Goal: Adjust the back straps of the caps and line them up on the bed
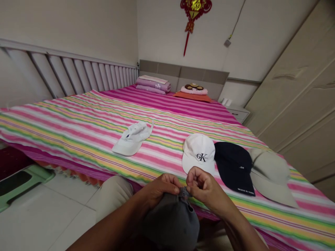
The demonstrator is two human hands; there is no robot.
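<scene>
A dark grey cap (174, 223) hangs in front of me over my lap, its back strap turned up and away from me. My left hand (163, 188) pinches one side of the strap. At the other side, my right hand (201, 184) is closed with thumb and fingers on the strap end. The buckle part between the fingertips is too small to make out. Just beyond my hands, a white cap with black letters (199, 153) lies on the bed, beside a navy cap (234, 167) and a beige cap (272, 174). Further left rests another white cap (133, 137), its strap loose.
The bed has a striped sheet (78, 122). Folded purple bedding (153, 84) and a pink pillow stack (194, 91) lie by the headboard (167, 69). A white rail (86, 68) runs along the left. A green stool (28, 181) stands on the tiled floor; a wardrobe (300, 97) is at right.
</scene>
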